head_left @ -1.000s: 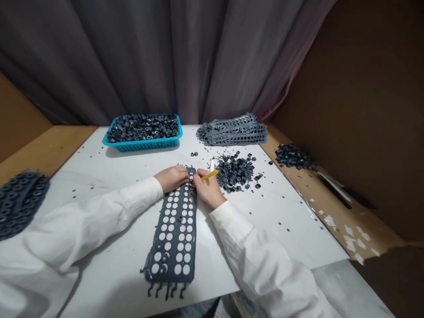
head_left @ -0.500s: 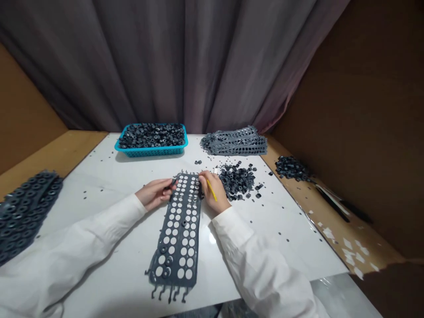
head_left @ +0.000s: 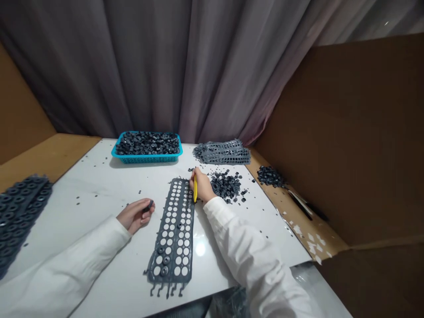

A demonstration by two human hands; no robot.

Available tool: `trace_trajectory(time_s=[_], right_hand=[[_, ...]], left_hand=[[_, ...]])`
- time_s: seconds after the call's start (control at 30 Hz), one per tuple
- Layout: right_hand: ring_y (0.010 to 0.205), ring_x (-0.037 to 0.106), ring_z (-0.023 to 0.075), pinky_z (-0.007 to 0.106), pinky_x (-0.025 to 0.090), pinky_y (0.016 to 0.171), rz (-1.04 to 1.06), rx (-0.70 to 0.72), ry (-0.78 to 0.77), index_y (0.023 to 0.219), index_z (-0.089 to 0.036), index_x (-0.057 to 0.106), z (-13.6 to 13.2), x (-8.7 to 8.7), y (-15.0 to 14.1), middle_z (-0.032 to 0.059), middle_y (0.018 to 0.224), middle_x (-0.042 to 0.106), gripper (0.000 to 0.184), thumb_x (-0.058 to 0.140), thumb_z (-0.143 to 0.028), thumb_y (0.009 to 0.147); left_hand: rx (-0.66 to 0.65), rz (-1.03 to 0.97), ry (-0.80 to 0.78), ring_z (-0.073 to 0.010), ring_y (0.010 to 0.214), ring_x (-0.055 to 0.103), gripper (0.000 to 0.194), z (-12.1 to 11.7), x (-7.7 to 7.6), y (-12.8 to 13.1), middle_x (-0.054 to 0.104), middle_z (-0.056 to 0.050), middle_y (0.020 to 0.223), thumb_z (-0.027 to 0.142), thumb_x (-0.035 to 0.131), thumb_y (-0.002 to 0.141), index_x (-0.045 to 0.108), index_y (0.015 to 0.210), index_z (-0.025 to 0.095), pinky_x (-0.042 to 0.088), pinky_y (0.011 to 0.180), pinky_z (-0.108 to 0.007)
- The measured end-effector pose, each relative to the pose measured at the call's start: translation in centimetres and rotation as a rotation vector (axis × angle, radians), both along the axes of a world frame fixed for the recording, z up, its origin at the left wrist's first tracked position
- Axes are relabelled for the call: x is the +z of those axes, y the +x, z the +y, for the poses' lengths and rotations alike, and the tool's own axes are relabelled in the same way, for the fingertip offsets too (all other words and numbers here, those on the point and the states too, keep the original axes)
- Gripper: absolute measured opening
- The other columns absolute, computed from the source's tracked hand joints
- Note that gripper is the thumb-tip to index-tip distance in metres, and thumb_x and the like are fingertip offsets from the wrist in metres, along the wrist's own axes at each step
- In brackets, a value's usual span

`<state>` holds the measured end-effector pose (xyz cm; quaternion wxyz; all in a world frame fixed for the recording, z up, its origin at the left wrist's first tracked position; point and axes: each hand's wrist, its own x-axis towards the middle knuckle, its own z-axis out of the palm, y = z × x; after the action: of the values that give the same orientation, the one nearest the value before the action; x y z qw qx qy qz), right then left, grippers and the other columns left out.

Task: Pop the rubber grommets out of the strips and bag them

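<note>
Perforated dark-grey rubber strip [head_left: 174,229], long axis running away from the person, with the right hand [head_left: 202,185] nearer, at its far end, clamped on a yellow pencil [head_left: 195,187], and the left hand [head_left: 135,215] (curled around a small dark ring [head_left: 149,205]) left of it.

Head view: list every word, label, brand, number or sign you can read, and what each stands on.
No text can be read in this view.
The yellow pen: no legible marking.
The dark perforated sheet: no readable text.
The blue basket: no readable text.
The dark tools at right: too small to tell if they bear any marking.
</note>
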<state>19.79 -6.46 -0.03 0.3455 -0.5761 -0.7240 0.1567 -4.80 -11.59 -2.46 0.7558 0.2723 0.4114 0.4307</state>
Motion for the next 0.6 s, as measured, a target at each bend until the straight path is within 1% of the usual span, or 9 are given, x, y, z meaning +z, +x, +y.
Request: trace_trajectory(time_s=[0.07, 0.13, 0.27, 0.37, 0.43, 0.5, 0.57, 0.6], right_hand=[[0.058, 0.055, 0.0110, 0.021, 0.041, 0.061, 0.060, 0.046, 0.026, 0.085, -0.022, 0.040, 0.1, 1.7, -0.1, -0.0035, 0.070, 0.060, 0.017, 0.046, -0.015, 0.070], [0.059, 0.057, 0.0100, 0.020, 0.042, 0.061, 0.103, 0.077, 0.057, 0.086, -0.023, 0.037, 0.2, 4.1, -0.2, -0.0039, 0.073, 0.060, 0.016, 0.044, -0.018, 0.072], [0.057, 0.058, 0.0107, 0.022, 0.043, 0.058, 0.232, 0.092, 0.169, 0.082, -0.023, 0.037, 1.0, 10.6, 0.0, -0.0042, 0.071, 0.060, 0.017, 0.048, -0.018, 0.070], [0.055, 0.058, 0.0111, 0.022, 0.042, 0.057, 0.276, 0.045, 0.288, 0.079, -0.023, 0.038, 2.8, 15.5, 1.4, -0.0050, 0.066, 0.059, 0.020, 0.050, -0.016, 0.066], [0.054, 0.058, 0.0107, 0.021, 0.042, 0.056, 0.274, -0.016, 0.350, 0.079, -0.022, 0.039, 4.7, 18.0, 3.2, -0.0060, 0.063, 0.058, 0.021, 0.051, -0.013, 0.065], [0.055, 0.059, 0.0105, 0.020, 0.042, 0.055, 0.277, -0.121, 0.381, 0.081, -0.022, 0.041, 7.1, 19.7, 5.8, -0.0065, 0.063, 0.058, 0.022, 0.052, -0.012, 0.065], [0.056, 0.060, 0.0104, 0.019, 0.043, 0.054, 0.269, -0.306, 0.354, 0.087, -0.020, 0.046, 9.5, 20.2, 9.0, -0.0065, 0.065, 0.058, 0.024, 0.055, -0.011, 0.067], [0.058, 0.061, 0.0104, 0.019, 0.044, 0.055, 0.266, -0.426, 0.316, 0.091, -0.020, 0.048, 10.5, 20.1, 10.7, -0.0063, 0.066, 0.059, 0.026, 0.057, -0.011, 0.067]], left_hand=[[0.047, -0.012, -0.023, -0.0050, 0.043, 0.038, 0.017, 0.1, 0.0, 0.1, 0.057, -0.004, 0.058, 0.019, 0.073, 0.059, 0.062, 0.065, 0.008, 0.028, 0.036, -0.014], [0.097, -0.016, -0.043, -0.0045, 0.041, 0.037, 0.012, 0.3, 0.0, 0.1, 0.055, -0.003, 0.055, 0.017, 0.069, 0.062, 0.061, 0.065, 0.009, 0.028, 0.036, -0.014], [0.172, -0.033, -0.103, -0.0044, 0.038, 0.035, 0.004, 0.8, 0.4, 0.1, 0.052, -0.001, 0.053, 0.013, 0.060, 0.068, 0.060, 0.065, 0.010, 0.028, 0.035, -0.014], [0.188, -0.047, -0.145, -0.0045, 0.038, 0.035, 0.007, 0.9, 0.7, 0.1, 0.050, -0.001, 0.053, 0.012, 0.057, 0.070, 0.060, 0.065, 0.010, 0.028, 0.034, -0.014], [0.186, -0.055, -0.162, -0.0046, 0.038, 0.035, 0.007, 0.9, 0.7, 0.1, 0.050, -0.001, 0.053, 0.013, 0.057, 0.070, 0.060, 0.064, 0.009, 0.028, 0.034, -0.015], [0.185, -0.070, -0.186, -0.0047, 0.038, 0.035, 0.007, 0.9, 0.6, 0.0, 0.050, -0.002, 0.054, 0.013, 0.059, 0.070, 0.061, 0.064, 0.009, 0.029, 0.034, -0.015], [0.188, -0.093, -0.213, -0.0047, 0.039, 0.035, 0.007, 0.9, 0.2, -0.1, 0.049, -0.002, 0.054, 0.015, 0.061, 0.068, 0.062, 0.064, 0.009, 0.029, 0.034, -0.015], [0.191, -0.104, -0.221, -0.0045, 0.039, 0.034, 0.007, 0.9, 0.0, -0.2, 0.049, -0.002, 0.055, 0.016, 0.063, 0.067, 0.063, 0.064, 0.010, 0.029, 0.034, -0.015]])
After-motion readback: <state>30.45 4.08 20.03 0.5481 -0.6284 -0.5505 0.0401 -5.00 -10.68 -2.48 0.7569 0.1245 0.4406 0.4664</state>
